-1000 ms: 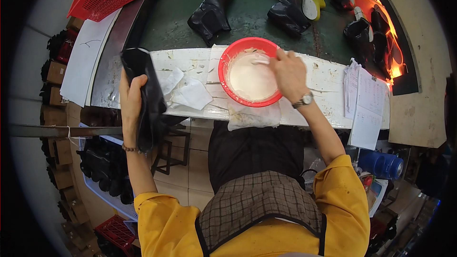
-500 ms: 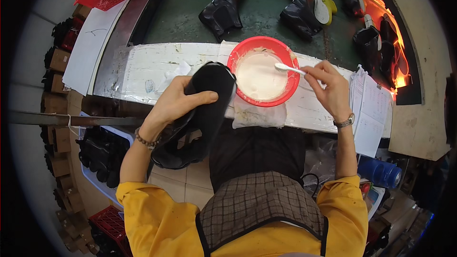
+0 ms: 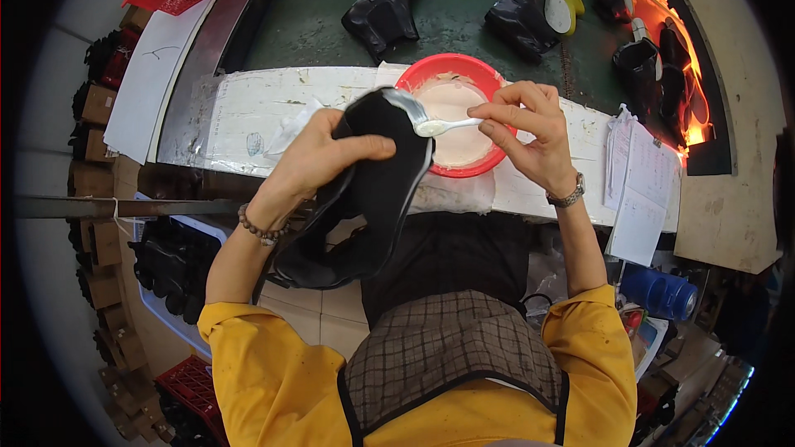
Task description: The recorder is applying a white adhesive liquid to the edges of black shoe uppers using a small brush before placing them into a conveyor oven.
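A black boot upper (image 3: pixel 377 207) hangs sole side up from my left hand (image 3: pixel 327 157), whose thumb presses on its flat underside. Wet, shiny white coating shows along the edge near its rounded end. In my right hand (image 3: pixel 530 128) a small white brush (image 3: pixel 454 124), shaped like a toothbrush, is pinched by its handle. The brush head meets that edge of the upper. Right behind stands a red bowl (image 3: pixel 479 71) of creamy off-white paste (image 3: pixel 455 103), partly hidden by the upper and my right hand.
The bowl stands on a white-covered ledge (image 3: pixel 281 87). Beyond it, black boots (image 3: pixel 389 8) lie on a green belt (image 3: pixel 306 25), near a glowing orange heater (image 3: pixel 700 108) at right. Papers (image 3: pixel 633 182) hang by my right arm. A blue crate (image 3: pixel 170 306) holds black pieces at left.
My right hand has brought the brush from over the bowl leftward to the upper's edge. My left hand has shifted the upper slightly right and tilted it.
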`<action>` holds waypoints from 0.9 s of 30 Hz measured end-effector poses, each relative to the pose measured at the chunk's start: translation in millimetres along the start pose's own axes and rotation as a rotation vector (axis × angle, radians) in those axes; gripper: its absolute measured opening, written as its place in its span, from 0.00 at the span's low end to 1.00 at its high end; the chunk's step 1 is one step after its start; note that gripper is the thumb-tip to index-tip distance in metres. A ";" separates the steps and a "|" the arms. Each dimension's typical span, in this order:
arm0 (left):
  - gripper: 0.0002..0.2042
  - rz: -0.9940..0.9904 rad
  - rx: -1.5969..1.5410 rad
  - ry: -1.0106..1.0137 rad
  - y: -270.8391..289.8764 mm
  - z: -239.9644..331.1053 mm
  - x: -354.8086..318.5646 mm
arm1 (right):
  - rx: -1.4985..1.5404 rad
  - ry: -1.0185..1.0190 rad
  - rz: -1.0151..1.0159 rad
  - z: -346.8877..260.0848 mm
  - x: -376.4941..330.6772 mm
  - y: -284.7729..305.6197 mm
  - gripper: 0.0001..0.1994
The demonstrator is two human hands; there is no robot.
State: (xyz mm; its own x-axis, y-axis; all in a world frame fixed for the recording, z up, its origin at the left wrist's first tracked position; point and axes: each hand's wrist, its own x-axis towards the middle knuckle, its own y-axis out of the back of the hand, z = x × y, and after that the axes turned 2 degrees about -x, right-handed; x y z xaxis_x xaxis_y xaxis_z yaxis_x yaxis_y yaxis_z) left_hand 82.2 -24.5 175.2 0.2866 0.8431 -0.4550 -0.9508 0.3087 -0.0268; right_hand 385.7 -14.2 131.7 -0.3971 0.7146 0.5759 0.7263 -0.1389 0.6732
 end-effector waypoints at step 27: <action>0.12 0.554 0.087 -0.445 67.7 27.2 51.7 | 0.618 -0.100 -0.076 -94.6 50.3 -94.1 0.33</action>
State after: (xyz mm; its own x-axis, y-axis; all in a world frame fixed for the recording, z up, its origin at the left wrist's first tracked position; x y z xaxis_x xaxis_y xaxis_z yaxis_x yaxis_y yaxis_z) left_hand 35.9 52.0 174.1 -0.1969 0.9801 0.0257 -0.9630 -0.1983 0.1824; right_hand 244.4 -30.1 141.2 -0.4280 0.7716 0.4706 0.8999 0.3156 0.3010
